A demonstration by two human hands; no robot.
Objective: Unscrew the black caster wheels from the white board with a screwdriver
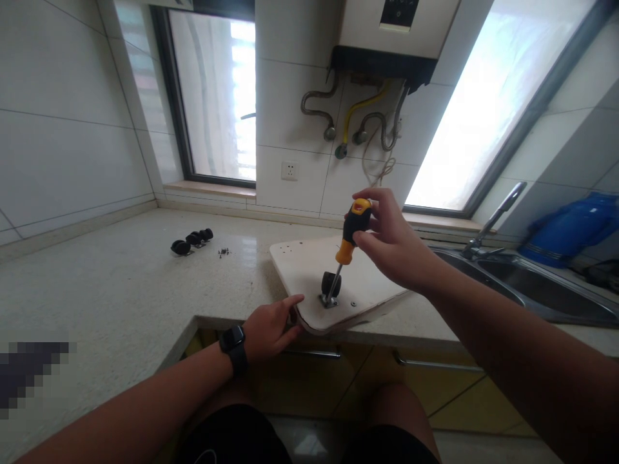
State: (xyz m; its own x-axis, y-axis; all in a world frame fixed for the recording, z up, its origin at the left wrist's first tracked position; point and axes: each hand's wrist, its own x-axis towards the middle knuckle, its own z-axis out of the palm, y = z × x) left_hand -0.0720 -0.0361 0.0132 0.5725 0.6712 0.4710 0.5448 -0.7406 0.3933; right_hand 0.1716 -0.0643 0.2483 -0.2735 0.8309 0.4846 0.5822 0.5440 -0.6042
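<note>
Holding a screwdriver at a caster on a board

Head view: the right hand has its fingers wrapped round the screwdriver; the left hand has its fingers pinching the board's corner at the worktop edge. The board looks stiff, fairly heavy — best held by its rim. The caster crowds the screwdriver; loose casters and small screws lie left, the sink right.

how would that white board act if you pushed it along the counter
The white board probably wouldn't bend much, judging by its thick edge and flat face. It would likely slide rather than roll, since the black caster on it points up, away from the counter.
</note>
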